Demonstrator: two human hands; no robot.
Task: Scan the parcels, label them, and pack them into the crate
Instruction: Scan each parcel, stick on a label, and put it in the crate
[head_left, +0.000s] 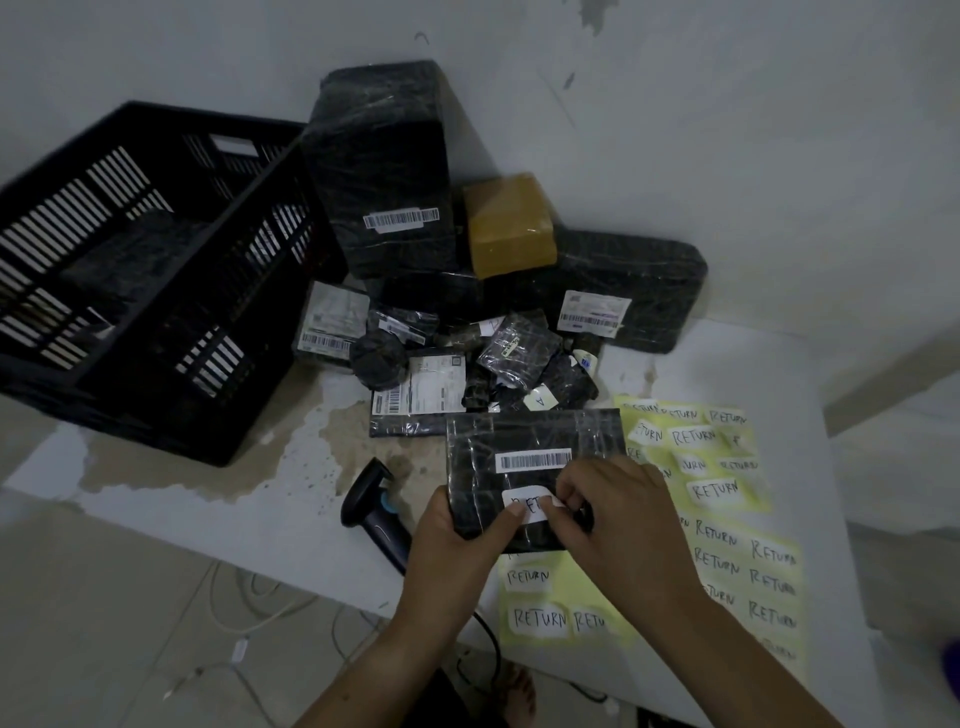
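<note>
Dim light. A pale wall (727, 130), scuffed and chipped, stands behind a white table (208, 509) with a brown stain (311, 447). Below, a pale tiled floor (104, 623) carries loose white cables (244, 613).

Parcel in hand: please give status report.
Left hand grips black parcel. Right hand pinches RETURN label onto it. Scanner lies left of parcel.

black parcel (530, 441) | barcode up | RETURN label (523, 503) partly stuck | crate (192, 260) far-left
</note>
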